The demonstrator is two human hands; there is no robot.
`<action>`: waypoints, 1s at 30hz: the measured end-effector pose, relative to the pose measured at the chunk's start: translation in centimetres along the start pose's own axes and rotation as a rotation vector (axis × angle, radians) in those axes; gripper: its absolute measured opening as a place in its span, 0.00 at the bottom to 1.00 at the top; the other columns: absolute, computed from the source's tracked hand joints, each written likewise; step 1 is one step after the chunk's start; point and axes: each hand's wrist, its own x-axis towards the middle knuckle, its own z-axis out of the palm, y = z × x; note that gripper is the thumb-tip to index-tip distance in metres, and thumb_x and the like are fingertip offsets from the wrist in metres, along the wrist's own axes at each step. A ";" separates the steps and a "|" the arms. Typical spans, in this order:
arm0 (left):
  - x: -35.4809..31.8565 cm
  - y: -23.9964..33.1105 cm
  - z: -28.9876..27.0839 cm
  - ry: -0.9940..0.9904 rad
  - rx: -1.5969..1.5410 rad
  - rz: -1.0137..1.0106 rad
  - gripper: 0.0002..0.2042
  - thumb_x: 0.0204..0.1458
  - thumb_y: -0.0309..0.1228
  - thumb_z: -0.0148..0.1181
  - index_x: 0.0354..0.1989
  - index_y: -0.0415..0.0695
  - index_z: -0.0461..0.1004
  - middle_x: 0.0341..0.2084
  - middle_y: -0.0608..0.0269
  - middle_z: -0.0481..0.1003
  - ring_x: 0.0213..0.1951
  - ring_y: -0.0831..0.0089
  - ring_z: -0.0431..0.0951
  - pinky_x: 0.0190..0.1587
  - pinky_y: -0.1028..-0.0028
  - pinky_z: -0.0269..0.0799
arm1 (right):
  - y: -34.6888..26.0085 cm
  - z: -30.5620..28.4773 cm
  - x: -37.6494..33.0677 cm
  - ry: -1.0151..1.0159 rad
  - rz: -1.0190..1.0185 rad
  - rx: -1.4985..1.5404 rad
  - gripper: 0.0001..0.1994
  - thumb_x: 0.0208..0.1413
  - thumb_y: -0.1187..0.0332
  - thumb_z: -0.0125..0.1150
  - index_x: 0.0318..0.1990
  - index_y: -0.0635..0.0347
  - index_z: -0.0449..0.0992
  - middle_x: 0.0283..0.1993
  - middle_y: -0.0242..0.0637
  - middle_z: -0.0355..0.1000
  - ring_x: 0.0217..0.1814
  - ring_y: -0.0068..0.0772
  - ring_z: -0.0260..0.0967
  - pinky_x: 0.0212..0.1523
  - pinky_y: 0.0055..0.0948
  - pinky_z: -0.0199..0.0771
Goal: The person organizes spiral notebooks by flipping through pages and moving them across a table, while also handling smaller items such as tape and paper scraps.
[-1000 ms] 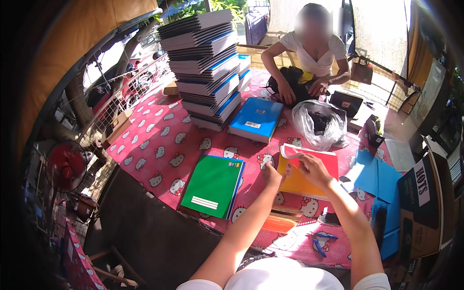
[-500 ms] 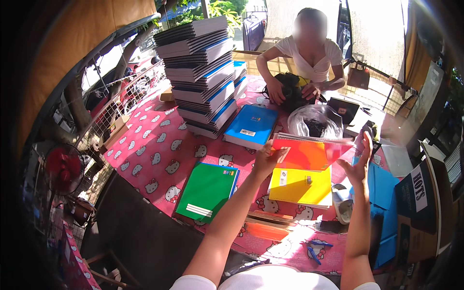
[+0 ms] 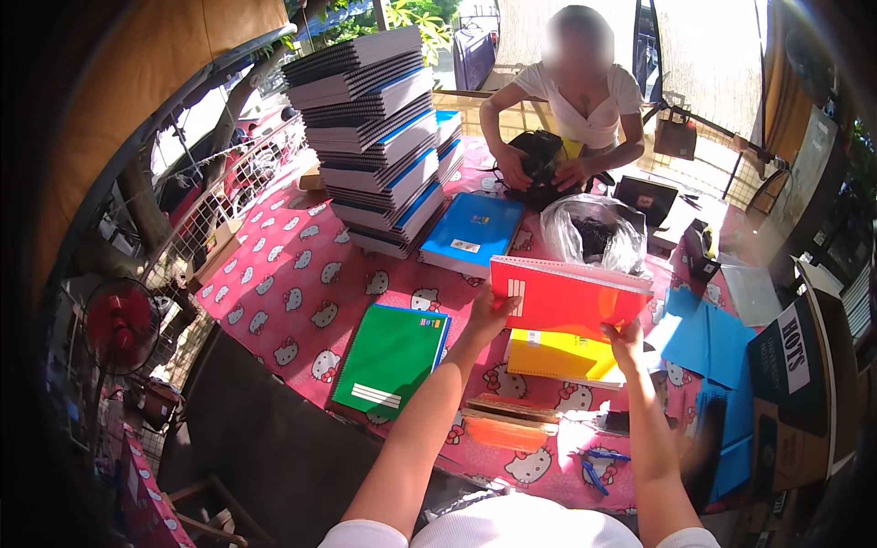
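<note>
A red spiral notebook (image 3: pixel 574 298) is held up above the table between my two hands. My left hand (image 3: pixel 493 316) grips its left end, thumb over the cover. At the lower right edge my right hand (image 3: pixel 625 340) closes on it. Beneath it lies a yellow notebook (image 3: pixel 562 358), its upper part hidden. To the left a green notebook (image 3: pixel 391 361) lies flat, with a blue edge showing under it. A blue notebook (image 3: pixel 473 230) tops a small pile beyond my left hand.
A tall, uneven stack of spiral notebooks (image 3: pixel 379 151) rises at the back left. Opposite, a person handles a black bag (image 3: pixel 539 164) behind a clear plastic bag (image 3: pixel 589 228). Blue sheets (image 3: pixel 699 338) and a cardboard box (image 3: pixel 790 402) are at right. Blue pliers (image 3: pixel 598 470) lie near me.
My right hand has gone from open beside the red notebook to gripping its lower right edge. The notebook has shifted slightly left and nearer, its cover tilted more toward me.
</note>
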 end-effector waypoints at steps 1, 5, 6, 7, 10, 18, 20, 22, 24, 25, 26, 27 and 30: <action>-0.4 0.1 -0.4 0.011 0.145 0.082 0.18 0.52 0.29 0.63 0.50 0.42 0.66 0.46 0.62 0.70 0.49 0.74 0.69 0.51 0.71 0.67 | -2.9 0.8 -0.9 0.044 0.006 -0.029 0.19 0.45 0.86 0.61 0.46 0.62 0.69 0.38 0.33 0.74 0.39 0.24 0.70 0.40 0.26 0.70; -1.6 0.5 0.8 -0.037 0.016 -0.021 0.14 0.53 0.31 0.62 0.45 0.40 0.70 0.44 0.58 0.72 0.42 0.73 0.73 0.46 0.72 0.68 | 2.6 -1.0 -2.1 -0.021 0.077 -0.127 0.18 0.45 0.86 0.59 0.44 0.61 0.69 0.33 0.32 0.73 0.35 0.23 0.70 0.37 0.24 0.71; -2.0 0.6 0.4 0.008 0.007 -0.036 0.14 0.53 0.31 0.62 0.44 0.40 0.70 0.42 0.59 0.73 0.41 0.75 0.74 0.45 0.72 0.69 | 2.0 -0.7 -2.3 -0.034 0.069 -0.283 0.16 0.45 0.84 0.61 0.43 0.62 0.70 0.31 0.33 0.73 0.33 0.23 0.71 0.35 0.24 0.71; -2.4 1.1 0.2 0.014 -0.027 -0.039 0.14 0.53 0.31 0.62 0.44 0.39 0.70 0.38 0.61 0.75 0.39 0.76 0.74 0.43 0.73 0.70 | 1.3 -0.7 -2.5 -0.039 0.062 -0.440 0.15 0.45 0.82 0.64 0.42 0.62 0.71 0.28 0.34 0.74 0.31 0.22 0.72 0.33 0.23 0.71; -4.4 6.3 -0.8 0.013 0.003 -0.060 0.13 0.53 0.30 0.61 0.44 0.39 0.70 0.34 0.63 0.77 0.37 0.78 0.76 0.40 0.75 0.71 | -2.8 -1.1 -4.9 -0.107 -0.041 -0.452 0.15 0.45 0.82 0.63 0.43 0.62 0.73 0.33 0.39 0.76 0.34 0.27 0.74 0.33 0.26 0.73; -14.3 17.0 -4.9 0.020 0.140 -0.154 0.15 0.49 0.25 0.63 0.45 0.37 0.70 0.36 0.61 0.77 0.38 0.74 0.77 0.41 0.73 0.72 | -8.7 1.3 -16.1 -0.077 -0.159 -0.341 0.12 0.41 0.81 0.66 0.36 0.64 0.76 0.31 0.36 0.75 0.30 0.32 0.72 0.36 0.30 0.71; -15.4 15.5 -5.9 -0.021 0.185 -0.186 0.17 0.49 0.24 0.64 0.47 0.37 0.68 0.38 0.58 0.76 0.41 0.73 0.76 0.44 0.71 0.71 | -10.5 2.8 -16.5 -0.109 -0.225 -0.405 0.08 0.43 0.79 0.65 0.34 0.63 0.77 0.29 0.39 0.75 0.33 0.36 0.72 0.37 0.31 0.71; -15.5 14.1 -5.7 -0.104 0.146 -0.211 0.21 0.48 0.25 0.65 0.51 0.37 0.65 0.42 0.55 0.75 0.46 0.73 0.74 0.48 0.70 0.69 | -7.5 3.1 -17.9 -0.091 -0.102 -0.347 0.08 0.45 0.78 0.64 0.35 0.64 0.76 0.30 0.40 0.75 0.33 0.38 0.72 0.37 0.32 0.71; -15.7 15.1 -2.3 0.097 0.356 0.118 0.38 0.44 0.27 0.68 0.62 0.40 0.52 0.59 0.45 0.58 0.62 0.61 0.57 0.62 0.56 0.52 | -4.5 2.5 -19.7 -0.056 -0.147 -0.468 0.12 0.48 0.80 0.63 0.41 0.63 0.74 0.35 0.42 0.73 0.38 0.38 0.74 0.31 0.29 0.73; -16.1 16.2 -0.4 0.174 0.476 0.270 0.43 0.43 0.27 0.69 0.66 0.42 0.47 0.63 0.44 0.50 0.66 0.60 0.51 0.64 0.54 0.48 | -3.7 2.4 -20.3 -0.092 -0.152 -0.458 0.13 0.48 0.81 0.62 0.43 0.62 0.73 0.38 0.43 0.73 0.39 0.39 0.73 0.34 0.30 0.73; -16.6 17.0 1.5 0.251 0.585 0.420 0.48 0.42 0.27 0.70 0.69 0.45 0.42 0.68 0.43 0.42 0.69 0.59 0.44 0.66 0.51 0.44 | -3.3 2.4 -20.9 -0.127 -0.154 -0.453 0.15 0.48 0.81 0.61 0.45 0.61 0.72 0.40 0.43 0.72 0.40 0.41 0.73 0.36 0.32 0.73; -17.4 18.5 3.1 0.079 0.823 0.476 0.50 0.41 0.31 0.71 0.69 0.46 0.40 0.68 0.42 0.38 0.70 0.57 0.39 0.65 0.44 0.39 | -4.2 2.9 -21.4 -0.119 -0.089 -0.488 0.14 0.49 0.81 0.59 0.44 0.60 0.73 0.41 0.44 0.72 0.45 0.45 0.71 0.44 0.37 0.71; -18.2 19.2 6.8 -0.534 1.362 0.366 0.48 0.45 0.49 0.64 0.70 0.46 0.42 0.69 0.50 0.41 0.70 0.56 0.41 0.63 0.35 0.28 | -4.8 1.4 -22.1 -0.407 -0.120 -0.465 0.15 0.47 0.75 0.62 0.45 0.58 0.74 0.48 0.45 0.70 0.53 0.49 0.66 0.53 0.40 0.66</action>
